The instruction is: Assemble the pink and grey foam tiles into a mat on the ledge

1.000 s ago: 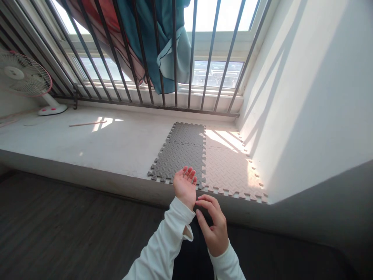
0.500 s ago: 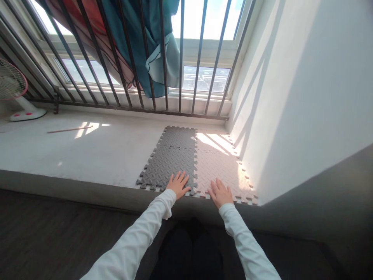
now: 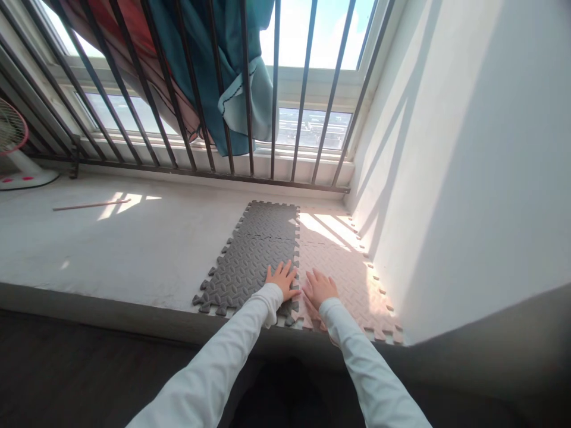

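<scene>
Pale ledge [image 3: 134, 255] runs beneath dark railing [image 3: 223, 175], teal curtain [image 3: 229, 65] hanging behind bars. Gray mats [image 3: 250, 267] lie at ledge's right end, beside pink mats [image 3: 348, 279] nearer wall. Fan [image 3: 27, 177] stands far left. Hands open, palms down: left hand [image 3: 282, 279] on gray, right hand [image 3: 320, 288] on pink, near seam. Thin stick [image 3: 89, 206] lies left.

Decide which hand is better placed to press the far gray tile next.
Probably the left: the left hand is spread mostly over the near gray tile, which adjoins the far gray tile, while the right hand is over the near pink tile, across the seam.
</scene>
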Demonstrator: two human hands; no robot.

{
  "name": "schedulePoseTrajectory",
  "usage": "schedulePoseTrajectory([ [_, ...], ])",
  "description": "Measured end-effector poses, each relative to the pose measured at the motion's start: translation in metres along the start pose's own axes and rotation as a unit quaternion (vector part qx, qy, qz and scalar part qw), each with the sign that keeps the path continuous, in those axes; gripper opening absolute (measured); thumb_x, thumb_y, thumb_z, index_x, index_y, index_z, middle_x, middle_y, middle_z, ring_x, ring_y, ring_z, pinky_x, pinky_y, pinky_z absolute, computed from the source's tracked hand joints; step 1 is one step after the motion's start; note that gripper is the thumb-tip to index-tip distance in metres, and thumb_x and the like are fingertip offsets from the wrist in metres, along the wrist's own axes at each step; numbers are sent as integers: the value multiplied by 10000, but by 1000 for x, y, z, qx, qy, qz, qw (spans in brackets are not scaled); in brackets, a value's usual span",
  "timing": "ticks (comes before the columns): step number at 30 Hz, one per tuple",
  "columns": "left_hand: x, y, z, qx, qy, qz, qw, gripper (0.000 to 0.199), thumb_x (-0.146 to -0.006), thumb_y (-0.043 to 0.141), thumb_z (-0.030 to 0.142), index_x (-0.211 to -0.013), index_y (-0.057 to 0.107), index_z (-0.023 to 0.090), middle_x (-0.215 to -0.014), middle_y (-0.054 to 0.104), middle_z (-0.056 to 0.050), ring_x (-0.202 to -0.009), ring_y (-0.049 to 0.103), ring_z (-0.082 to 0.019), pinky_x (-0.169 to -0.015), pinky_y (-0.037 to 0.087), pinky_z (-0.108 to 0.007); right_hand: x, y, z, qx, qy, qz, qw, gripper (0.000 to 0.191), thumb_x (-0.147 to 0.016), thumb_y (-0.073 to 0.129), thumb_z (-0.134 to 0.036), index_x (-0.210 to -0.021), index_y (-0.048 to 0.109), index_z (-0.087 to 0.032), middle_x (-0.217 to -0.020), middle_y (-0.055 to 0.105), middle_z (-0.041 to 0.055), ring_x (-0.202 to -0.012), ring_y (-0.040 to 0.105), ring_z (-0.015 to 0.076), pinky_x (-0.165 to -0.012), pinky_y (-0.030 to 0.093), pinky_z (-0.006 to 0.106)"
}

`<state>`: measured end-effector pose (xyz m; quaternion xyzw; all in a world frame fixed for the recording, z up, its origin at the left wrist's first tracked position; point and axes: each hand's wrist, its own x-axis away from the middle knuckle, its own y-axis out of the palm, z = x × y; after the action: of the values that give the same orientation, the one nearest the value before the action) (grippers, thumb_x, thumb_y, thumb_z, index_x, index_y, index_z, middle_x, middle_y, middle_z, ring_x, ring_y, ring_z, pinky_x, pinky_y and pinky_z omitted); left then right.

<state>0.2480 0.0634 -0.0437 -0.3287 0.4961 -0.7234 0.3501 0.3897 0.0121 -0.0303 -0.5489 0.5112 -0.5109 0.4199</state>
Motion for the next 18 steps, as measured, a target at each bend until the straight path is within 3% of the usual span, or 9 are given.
schedulePoseTrajectory([
  [6,-38,12,-16,24,13,37,999,470,-809,312,403,-1263,314,280,-1393,222,-8,-1271,147,-199,-1013,46,-505,-46,15,9,0,33,-21,999,541,-793,283,-326,-1303,237,-152,-1399,180,56,-1258,162,187,-996,86,490],
  [9,-44,17,-17,47,0,60,997,469,-776,374,409,-1227,366,281,-1371,283,-29,-1255,194,-212,-1014,53,-500,-59,13,16,0,30,2,1000,493,-797,264,-363,-1253,336,-191,-1362,284,45,-1232,221,198,-988,58,516],
  [13,-58,11,-11,65,-15,112,991,389,-762,399,415,-1102,494,251,-1227,468,-81,-1170,337,-236,-1007,96,-489,-84,-6,20,26,11,-7,1000,398,-774,318,-393,-1071,523,-225,-1228,455,66,-1111,384,226,-967,82,530],
  [15,-70,5,-12,63,-30,126,990,391,-778,376,408,-1115,486,244,-1223,469,-87,-1164,343,-235,-1005,107,-485,-98,-14,20,25,8,-9,1000,422,-767,337,-378,-1136,474,-225,-1314,354,62,-1151,342,219,-972,115,497],
  [18,-86,-1,-23,48,-62,102,992,472,-790,338,431,-1216,393,235,-1365,289,-64,-1246,207,-236,-1009,73,-501,-114,-12,19,8,11,-24,1000,518,-791,294,-400,-1281,278,-234,-1408,151,23,-1242,194,189,-988,102,482],
])
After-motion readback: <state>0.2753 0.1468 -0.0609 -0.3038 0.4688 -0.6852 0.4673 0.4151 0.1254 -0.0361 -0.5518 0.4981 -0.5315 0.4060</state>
